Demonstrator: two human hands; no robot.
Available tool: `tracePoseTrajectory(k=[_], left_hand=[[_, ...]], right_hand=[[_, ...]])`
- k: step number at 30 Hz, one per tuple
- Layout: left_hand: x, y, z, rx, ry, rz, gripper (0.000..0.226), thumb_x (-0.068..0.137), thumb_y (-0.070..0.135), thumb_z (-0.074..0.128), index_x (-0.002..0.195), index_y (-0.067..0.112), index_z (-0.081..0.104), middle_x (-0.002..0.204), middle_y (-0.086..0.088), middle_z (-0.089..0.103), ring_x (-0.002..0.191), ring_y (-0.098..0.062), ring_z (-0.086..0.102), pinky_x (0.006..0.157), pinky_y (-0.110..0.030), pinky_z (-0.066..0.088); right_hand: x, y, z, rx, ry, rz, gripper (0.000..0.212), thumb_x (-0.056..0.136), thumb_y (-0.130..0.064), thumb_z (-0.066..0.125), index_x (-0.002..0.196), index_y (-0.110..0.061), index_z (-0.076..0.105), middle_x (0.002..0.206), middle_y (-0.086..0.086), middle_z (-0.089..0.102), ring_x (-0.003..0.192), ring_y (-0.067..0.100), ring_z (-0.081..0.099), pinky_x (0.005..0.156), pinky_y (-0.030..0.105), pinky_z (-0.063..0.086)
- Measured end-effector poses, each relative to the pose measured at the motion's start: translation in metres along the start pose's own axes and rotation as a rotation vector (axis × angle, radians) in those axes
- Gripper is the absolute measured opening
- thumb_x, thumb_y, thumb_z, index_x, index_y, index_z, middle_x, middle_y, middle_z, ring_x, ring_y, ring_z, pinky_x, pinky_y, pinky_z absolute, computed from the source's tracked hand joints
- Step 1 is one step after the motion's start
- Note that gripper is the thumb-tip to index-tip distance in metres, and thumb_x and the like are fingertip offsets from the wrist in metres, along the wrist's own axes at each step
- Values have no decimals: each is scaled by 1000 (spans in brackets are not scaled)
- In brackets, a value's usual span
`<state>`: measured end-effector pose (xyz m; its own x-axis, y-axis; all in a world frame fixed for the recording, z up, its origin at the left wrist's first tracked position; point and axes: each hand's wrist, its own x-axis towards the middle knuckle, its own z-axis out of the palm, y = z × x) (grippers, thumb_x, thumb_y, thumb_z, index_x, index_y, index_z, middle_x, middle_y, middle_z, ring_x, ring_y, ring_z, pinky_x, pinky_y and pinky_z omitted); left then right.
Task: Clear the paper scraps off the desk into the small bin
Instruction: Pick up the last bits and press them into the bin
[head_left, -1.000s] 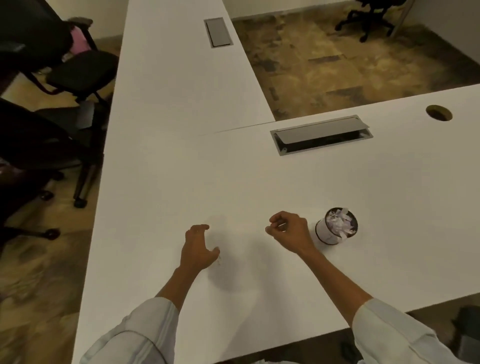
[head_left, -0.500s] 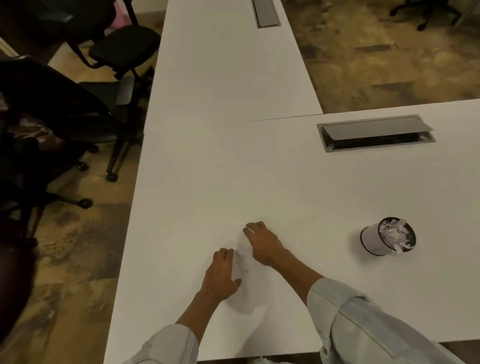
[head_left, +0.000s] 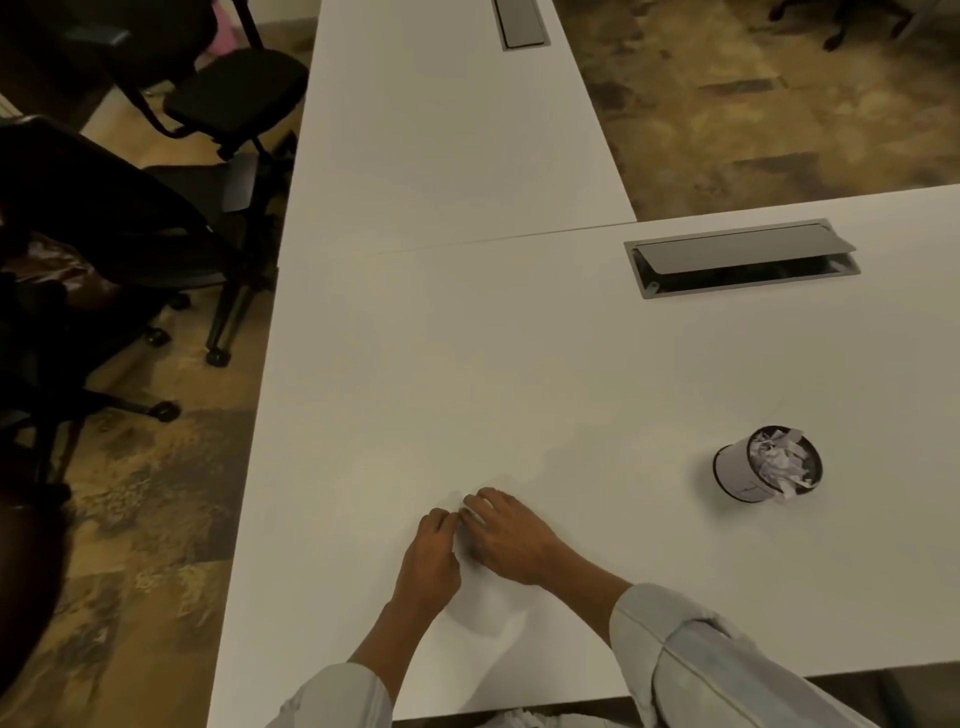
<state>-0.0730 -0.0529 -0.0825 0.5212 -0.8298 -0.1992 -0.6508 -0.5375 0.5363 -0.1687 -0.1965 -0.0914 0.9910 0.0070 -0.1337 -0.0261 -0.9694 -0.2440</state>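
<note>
Both hands have come together since a moment ago: the left hand (head_left: 428, 556) and right hand (head_left: 506, 535) now meet fingertip to fingertip on the bench (head_left: 519, 364), fingers curled down. Can't tell if either grip is actually pinching anything; whatever scraps are left there are too pale to see. The small bin (head_left: 768, 464), stuffed with paper scraps (head_left: 779, 460), sits well off to the right. Best bet: rake bits into one pile, pinch, then carry over.
</note>
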Motion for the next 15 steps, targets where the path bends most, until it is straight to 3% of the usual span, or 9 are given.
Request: tracePoseTrajectory(k=[4, 7, 10, 13, 15], left_hand=[[0, 11, 8, 25, 29, -9, 37, 71, -9, 64, 105, 6, 65, 99, -8, 66, 86, -21, 64, 75, -28, 56], [0, 15, 13, 93, 10, -6, 24, 69, -12, 67, 82, 8, 70, 81, -5, 67, 70, -19, 63, 58, -30, 57], [2, 12, 19, 168, -18, -18, 21, 68, -11, 69, 69, 9, 68, 72, -1, 63, 63, -16, 59, 51, -28, 53], [5, 15, 20, 219, -55, -8, 21, 64, -10, 73, 63, 10, 68, 65, -1, 64, 56, -17, 59, 47, -29, 53], [7, 21, 20, 216, -67, 0, 23, 63, -9, 73, 61, 12, 67, 61, 0, 62, 51, -17, 57, 46, -30, 52]], right_hand=[[-16, 12, 9, -81, 118, -36, 23, 88, -12, 58, 109, -9, 65, 115, 10, 62, 107, 30, 56, 90, 43, 51], [-28, 23, 4, -94, 168, 19, 22, 82, -13, 65, 104, -14, 69, 116, 7, 65, 109, 29, 59, 91, 42, 52], [-39, 22, 0, -56, 146, 75, 21, 74, -12, 74, 96, -14, 71, 114, 5, 66, 99, 23, 63, 66, 29, 56], [-43, 13, 2, -91, 38, 128, 18, 69, -10, 75, 86, -13, 71, 101, 2, 67, 84, 18, 59, 43, 23, 45], [-44, 5, 2, -79, -42, 166, 13, 64, -14, 77, 76, -17, 72, 86, -2, 66, 78, 15, 57, 37, 20, 39]])
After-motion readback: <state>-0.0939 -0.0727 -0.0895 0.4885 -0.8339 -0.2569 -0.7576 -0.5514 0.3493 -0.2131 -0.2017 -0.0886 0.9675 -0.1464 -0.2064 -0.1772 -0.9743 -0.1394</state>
